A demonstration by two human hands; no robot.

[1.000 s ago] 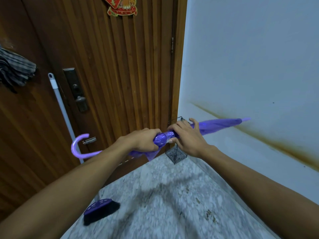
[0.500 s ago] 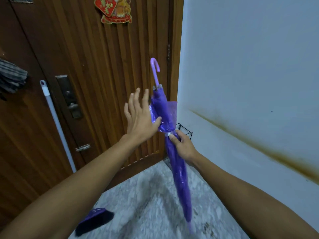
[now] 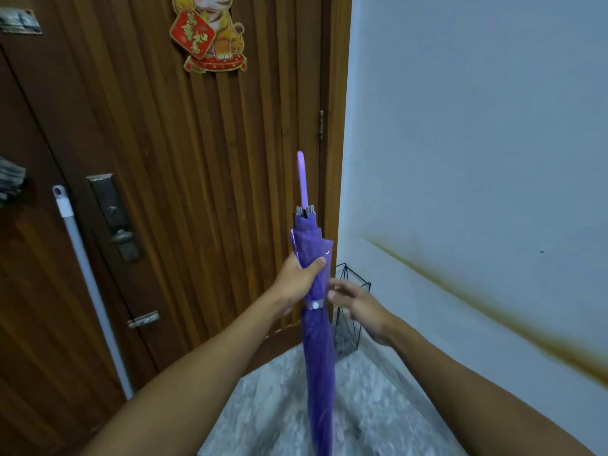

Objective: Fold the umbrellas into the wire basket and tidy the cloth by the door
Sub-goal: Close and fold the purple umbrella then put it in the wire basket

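Observation:
A closed purple umbrella (image 3: 318, 357) stands upright in front of me, its pale handle pointing up and its tip toward the floor, a strap with a snap wrapped round its middle. My left hand (image 3: 297, 281) grips the folded canopy just above the strap. My right hand (image 3: 357, 302) hovers beside the strap with loose fingers, off the umbrella and blurred. The black wire basket (image 3: 350, 327) stands in the corner behind the umbrella, between door and wall. A grey checked cloth (image 3: 10, 179) hangs at the far left edge.
The ribbed wooden door (image 3: 197, 192) carries a lock plate (image 3: 113, 215) and a tiger decoration (image 3: 210, 31). A white pole (image 3: 88, 284) leans against it. The white wall (image 3: 477, 159) on the right has a brown stain. The floor (image 3: 279, 406) is grey speckled stone.
The umbrella went from horizontal to upright. My left hand, open half a second ago, now grips the canopy. My right hand let go at the strap and drew slightly right.

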